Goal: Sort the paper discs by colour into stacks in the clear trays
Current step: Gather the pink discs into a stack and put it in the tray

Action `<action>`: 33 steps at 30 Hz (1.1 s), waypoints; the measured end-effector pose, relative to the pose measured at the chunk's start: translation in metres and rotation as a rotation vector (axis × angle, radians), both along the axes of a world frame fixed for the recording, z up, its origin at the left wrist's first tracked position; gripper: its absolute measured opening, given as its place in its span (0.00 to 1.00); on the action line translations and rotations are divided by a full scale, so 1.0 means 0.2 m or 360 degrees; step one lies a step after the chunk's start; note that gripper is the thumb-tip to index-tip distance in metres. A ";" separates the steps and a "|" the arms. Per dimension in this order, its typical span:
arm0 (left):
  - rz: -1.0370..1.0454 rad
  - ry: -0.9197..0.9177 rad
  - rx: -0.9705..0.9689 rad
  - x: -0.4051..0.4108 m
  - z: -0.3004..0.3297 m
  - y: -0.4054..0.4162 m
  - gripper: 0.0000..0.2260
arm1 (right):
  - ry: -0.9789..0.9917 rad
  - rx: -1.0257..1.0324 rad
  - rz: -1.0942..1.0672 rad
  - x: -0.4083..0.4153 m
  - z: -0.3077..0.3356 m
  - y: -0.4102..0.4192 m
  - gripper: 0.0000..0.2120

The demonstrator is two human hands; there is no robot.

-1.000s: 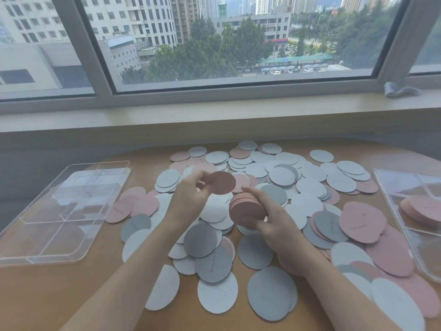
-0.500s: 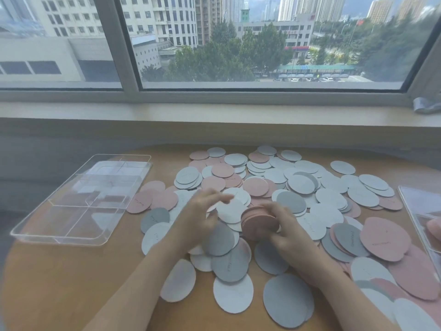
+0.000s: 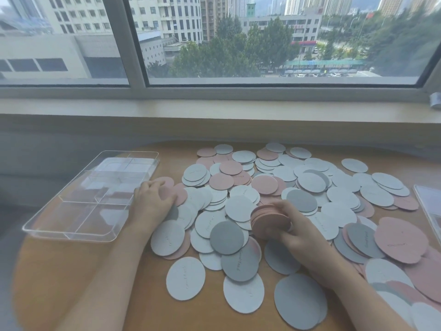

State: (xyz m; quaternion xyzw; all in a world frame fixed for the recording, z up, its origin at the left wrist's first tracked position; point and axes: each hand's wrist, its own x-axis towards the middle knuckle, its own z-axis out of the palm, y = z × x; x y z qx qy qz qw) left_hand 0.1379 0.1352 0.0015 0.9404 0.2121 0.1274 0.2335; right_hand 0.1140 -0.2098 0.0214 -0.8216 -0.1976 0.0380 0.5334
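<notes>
Second clear tray is cut off by the right edge of the frame, only a sliver shows and its contents can't be made out. Discs at lower right run out of frame too. Print on the discs is too faint to read. Left fingertips are hidden against the discs under them, so can't tell if they pinch one or just press.

Paper discs: pink, white and grey rounds, loose and overlapping in a wide heap across the centre and right of the wooden table. Nearer ones at the bottom look bigger and oval from lens distortion. Divided clear tray sits at left centre of the frame, just beside the heap's left edge; nothing clearly visible inside its compartments through the reflections.

Pink stack is at centre frame, held just above the heap, tilted slightly, edges roughly aligned.

Right hand: comes in from lower right, fingers curled round the far side of the pink stack, thumb on the near side, clamped on it.

Left hand: reaches in from lower left, palm down, fingers bent and close together on a pink disc at the heap's left edge, next to the tray's right wall.
</notes>
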 end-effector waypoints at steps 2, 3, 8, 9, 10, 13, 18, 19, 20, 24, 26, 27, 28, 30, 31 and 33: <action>-0.0031 -0.0012 0.0007 0.00 0.00 0.02 0.28 | -0.0007 -0.0020 -0.0002 0.00 0.01 0.00 0.22; -0.0037 -0.0002 0.0015 0.00 0.00 0.03 0.28 | -0.0016 -0.0033 -0.0004 0.00 0.01 0.00 0.22; -0.0030 -0.0031 0.0014 0.01 0.02 0.01 0.22 | -0.0025 -0.0043 -0.0015 0.00 0.01 0.00 0.22; -0.0049 -0.0058 0.0020 0.00 0.01 0.01 0.20 | -0.0019 -0.0041 -0.0008 0.00 0.01 0.00 0.21; -0.0076 -0.0092 0.0017 0.00 0.01 0.01 0.18 | -0.0018 -0.0043 -0.0006 0.00 0.01 0.00 0.21; -0.0135 -0.0225 -0.0126 0.00 0.00 0.02 0.17 | -0.0008 -0.0040 -0.0007 0.00 0.01 0.00 0.21; -0.0278 -0.0474 -0.0365 -0.02 0.03 -0.01 0.14 | -0.0016 -0.0058 -0.0011 0.00 0.02 0.00 0.22; -0.0292 -0.0530 -0.0378 -0.02 0.04 -0.01 0.15 | -0.0024 -0.0059 -0.0014 -0.01 0.02 0.00 0.22; -0.0280 -0.0562 -0.0356 -0.02 0.03 0.00 0.16 | -0.0030 -0.0060 -0.0018 -0.01 0.02 0.00 0.22; -0.0142 -0.0213 -0.0180 0.00 -0.03 0.06 0.23 | -0.0034 -0.0056 -0.0014 -0.01 0.02 0.00 0.22; -0.0125 -0.0093 -0.0156 0.00 -0.04 0.07 0.21 | -0.0032 -0.0062 -0.0008 -0.01 0.01 0.00 0.22; -0.0126 -0.0092 -0.0138 0.00 -0.04 0.07 0.21 | -0.0023 -0.0053 -0.0002 -0.01 0.02 0.00 0.22; -0.0125 -0.0105 -0.0124 0.00 -0.04 0.07 0.21 | -0.0017 -0.0046 0.0001 -0.01 0.02 -0.01 0.22; -0.0104 -0.0130 -0.0081 0.00 -0.03 0.07 0.20 | -0.0016 -0.0047 0.0002 -0.01 0.02 -0.01 0.21; -0.0093 -0.0140 -0.0036 0.00 -0.03 0.07 0.20 | -0.0023 -0.0057 0.0002 -0.01 0.02 -0.01 0.22; -0.0095 -0.0149 0.0074 0.00 -0.03 0.06 0.19 | -0.0046 -0.0079 0.0008 0.00 0.02 0.00 0.22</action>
